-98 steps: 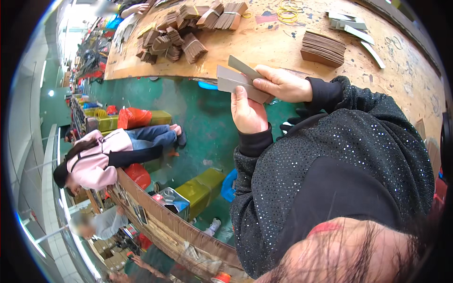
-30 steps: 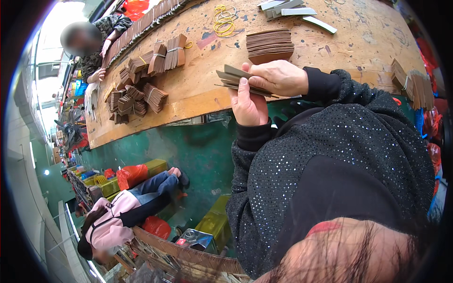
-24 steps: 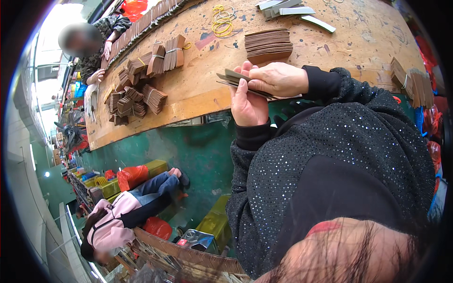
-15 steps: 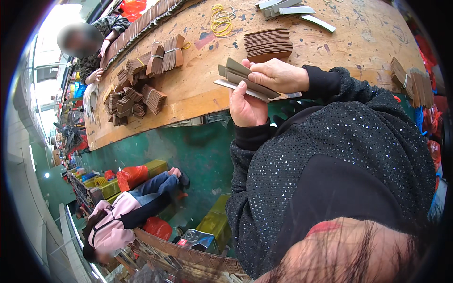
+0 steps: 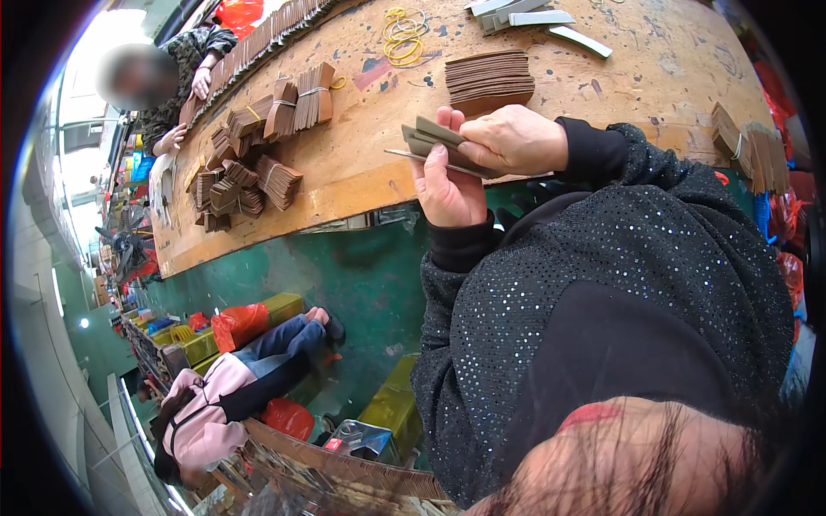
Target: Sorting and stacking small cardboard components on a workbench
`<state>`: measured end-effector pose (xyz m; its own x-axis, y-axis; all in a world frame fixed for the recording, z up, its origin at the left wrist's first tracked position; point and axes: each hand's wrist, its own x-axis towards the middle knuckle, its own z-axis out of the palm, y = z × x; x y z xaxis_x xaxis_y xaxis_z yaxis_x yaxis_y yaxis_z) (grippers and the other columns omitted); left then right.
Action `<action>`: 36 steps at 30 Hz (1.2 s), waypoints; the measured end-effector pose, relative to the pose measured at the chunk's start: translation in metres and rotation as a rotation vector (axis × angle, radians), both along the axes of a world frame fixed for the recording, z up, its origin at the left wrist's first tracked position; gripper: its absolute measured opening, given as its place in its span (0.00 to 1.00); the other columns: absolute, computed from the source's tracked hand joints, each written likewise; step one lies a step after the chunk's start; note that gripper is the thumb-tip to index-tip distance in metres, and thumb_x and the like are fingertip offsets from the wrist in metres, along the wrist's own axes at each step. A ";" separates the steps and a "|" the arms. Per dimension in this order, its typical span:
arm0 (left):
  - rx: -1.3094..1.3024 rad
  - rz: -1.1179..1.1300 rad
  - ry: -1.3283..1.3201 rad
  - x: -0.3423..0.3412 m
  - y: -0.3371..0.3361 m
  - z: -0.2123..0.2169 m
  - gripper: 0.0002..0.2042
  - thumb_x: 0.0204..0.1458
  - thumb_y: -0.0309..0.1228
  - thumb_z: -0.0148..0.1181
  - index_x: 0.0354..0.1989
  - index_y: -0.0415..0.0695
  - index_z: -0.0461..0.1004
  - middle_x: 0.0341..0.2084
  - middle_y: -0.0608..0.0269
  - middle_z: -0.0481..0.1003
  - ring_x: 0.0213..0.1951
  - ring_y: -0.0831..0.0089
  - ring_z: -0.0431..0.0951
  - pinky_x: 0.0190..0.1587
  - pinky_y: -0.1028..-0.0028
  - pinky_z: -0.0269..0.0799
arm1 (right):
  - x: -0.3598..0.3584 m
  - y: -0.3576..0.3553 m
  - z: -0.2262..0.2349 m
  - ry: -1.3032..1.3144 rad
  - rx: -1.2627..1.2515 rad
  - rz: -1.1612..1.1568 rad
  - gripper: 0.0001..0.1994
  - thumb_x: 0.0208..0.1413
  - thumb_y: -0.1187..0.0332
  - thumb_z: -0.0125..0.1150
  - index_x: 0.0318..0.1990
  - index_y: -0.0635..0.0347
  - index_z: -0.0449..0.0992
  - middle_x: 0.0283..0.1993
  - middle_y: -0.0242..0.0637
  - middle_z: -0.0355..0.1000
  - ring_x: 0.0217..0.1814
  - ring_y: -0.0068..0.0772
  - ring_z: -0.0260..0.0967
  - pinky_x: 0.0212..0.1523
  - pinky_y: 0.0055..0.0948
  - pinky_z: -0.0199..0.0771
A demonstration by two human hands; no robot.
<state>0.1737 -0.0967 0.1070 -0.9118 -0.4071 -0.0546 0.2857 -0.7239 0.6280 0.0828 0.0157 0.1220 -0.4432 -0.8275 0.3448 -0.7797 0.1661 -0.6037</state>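
Left hand [image 5: 447, 189] curled under a small sheaf of brown cards [image 5: 439, 142], thumb pressed on top; right hand [image 5: 512, 138] closed over the sheaf from three o'clock, fingers pinching its edge. Just beyond, at twelve o'clock on the wooden bench [image 5: 361, 172], a flat stack of brown cards [image 5: 489, 79]. Farther, at ten o'clock, banded bundles [image 5: 258, 155]; yellow rubber bands [image 5: 403, 39] past the stack.

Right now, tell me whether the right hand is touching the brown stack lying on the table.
Apart. In the head view the right hand grips the card bundle with the left hand, and bare wood shows between it and the brown stack.
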 end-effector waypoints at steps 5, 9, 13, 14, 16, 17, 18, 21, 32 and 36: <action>-0.003 0.053 -0.002 0.003 0.000 0.004 0.20 0.58 0.27 0.37 0.58 0.32 0.58 0.57 0.48 0.63 0.59 0.60 0.64 0.61 0.60 0.60 | 0.000 0.000 -0.001 -0.196 0.043 0.103 0.15 0.60 0.59 0.48 0.30 0.61 0.70 0.23 0.49 0.69 0.26 0.53 0.69 0.28 0.45 0.68; -0.028 0.003 0.005 0.007 -0.003 0.000 0.23 0.55 0.27 0.39 0.60 0.34 0.56 0.58 0.49 0.61 0.61 0.59 0.60 0.64 0.60 0.55 | 0.007 -0.002 0.004 -0.359 0.129 0.130 0.18 0.62 0.54 0.47 0.36 0.63 0.69 0.28 0.50 0.71 0.29 0.51 0.71 0.31 0.40 0.69; 0.174 -0.130 0.096 0.013 -0.011 0.002 0.27 0.49 0.26 0.41 0.61 0.34 0.54 0.60 0.49 0.59 0.62 0.58 0.58 0.66 0.60 0.50 | 0.005 -0.001 0.003 -0.696 0.117 0.194 0.18 0.61 0.55 0.49 0.41 0.64 0.69 0.29 0.44 0.72 0.30 0.37 0.71 0.32 0.34 0.70; 0.194 -0.140 0.101 0.013 -0.011 0.002 0.28 0.47 0.25 0.41 0.61 0.36 0.54 0.60 0.49 0.60 0.61 0.58 0.60 0.64 0.61 0.53 | 0.006 0.000 0.004 -0.645 0.144 0.157 0.18 0.61 0.56 0.49 0.41 0.65 0.69 0.29 0.44 0.71 0.30 0.37 0.71 0.32 0.33 0.71; 0.201 -0.136 0.085 0.016 -0.013 0.001 0.26 0.50 0.27 0.40 0.62 0.38 0.55 0.60 0.49 0.60 0.61 0.59 0.60 0.63 0.62 0.55 | 0.009 0.000 0.003 -0.595 0.169 0.117 0.17 0.61 0.56 0.49 0.41 0.65 0.69 0.29 0.45 0.71 0.31 0.37 0.72 0.33 0.32 0.71; 0.208 -0.132 0.068 0.017 -0.013 0.001 0.25 0.53 0.28 0.40 0.62 0.39 0.55 0.60 0.50 0.60 0.60 0.59 0.61 0.62 0.63 0.56 | 0.010 -0.002 0.002 -0.641 0.087 0.087 0.17 0.62 0.56 0.49 0.41 0.65 0.70 0.29 0.42 0.72 0.31 0.33 0.71 0.32 0.30 0.71; 0.206 -0.140 0.067 0.018 -0.013 0.002 0.25 0.53 0.28 0.40 0.62 0.39 0.55 0.60 0.50 0.60 0.60 0.59 0.61 0.62 0.63 0.56 | 0.011 -0.005 0.000 -0.685 0.004 0.056 0.16 0.62 0.57 0.49 0.41 0.65 0.70 0.29 0.40 0.72 0.30 0.29 0.71 0.32 0.29 0.72; 0.152 -0.228 0.116 0.020 -0.010 0.000 0.22 0.61 0.36 0.37 0.62 0.42 0.55 0.58 0.52 0.62 0.58 0.61 0.63 0.60 0.64 0.57 | 0.016 -0.008 0.003 -0.793 -0.120 0.024 0.13 0.64 0.61 0.48 0.39 0.62 0.69 0.30 0.29 0.71 0.30 0.16 0.67 0.31 0.22 0.71; -0.024 -0.211 -0.054 0.005 -0.002 0.001 0.32 0.61 0.53 0.35 0.64 0.41 0.46 0.59 0.48 0.58 0.57 0.57 0.62 0.62 0.57 0.55 | 0.035 0.006 0.013 -0.215 0.167 -0.137 0.24 0.58 0.47 0.49 0.37 0.64 0.65 0.33 0.55 0.71 0.32 0.59 0.70 0.33 0.48 0.69; 0.137 -0.346 -0.038 -0.003 0.005 -0.010 0.29 0.60 0.54 0.38 0.60 0.44 0.53 0.57 0.48 0.62 0.57 0.56 0.63 0.61 0.56 0.57 | 0.028 0.023 0.008 -0.227 0.186 -0.195 0.17 0.58 0.54 0.50 0.37 0.63 0.66 0.29 0.52 0.71 0.30 0.58 0.69 0.31 0.47 0.68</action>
<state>0.1708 -0.0917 0.0971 -0.9904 -0.0615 -0.1238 -0.0126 -0.8517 0.5239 0.1104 0.0385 0.1303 -0.6471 -0.7591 0.0704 -0.5717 0.4221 -0.7035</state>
